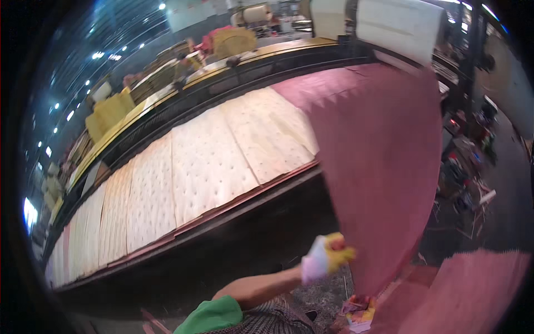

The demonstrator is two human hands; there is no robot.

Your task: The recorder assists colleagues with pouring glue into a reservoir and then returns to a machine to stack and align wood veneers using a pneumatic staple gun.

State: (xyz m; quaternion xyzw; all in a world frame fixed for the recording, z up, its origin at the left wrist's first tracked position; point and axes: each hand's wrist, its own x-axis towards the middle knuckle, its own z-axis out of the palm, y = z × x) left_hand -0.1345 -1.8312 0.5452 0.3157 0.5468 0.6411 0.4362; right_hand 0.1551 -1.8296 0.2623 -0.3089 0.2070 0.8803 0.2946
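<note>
A large reddish-pink sheet, thin like wood veneer (384, 167), rises from near my body and spreads over the far right end of a long bench. My right hand (360, 317), in a stained white and yellow glove, is closed on its lower corner. Beside the sheet's left edge is my left hand (328, 257), in a white and yellow glove. Its fingers look bent and touch or overlap that edge; motion blur hides whether they grip it. Pale, dimpled veneer sheets (208, 170) lie side by side along the bench.
Another reddish sheet stack (478, 292) stands at my lower right. Behind the bench runs a dark rail with a yellow edge (272, 53). A big pale roll (400, 28) hangs at the far right end. Tangled scraps (464, 178) litter the floor on the right.
</note>
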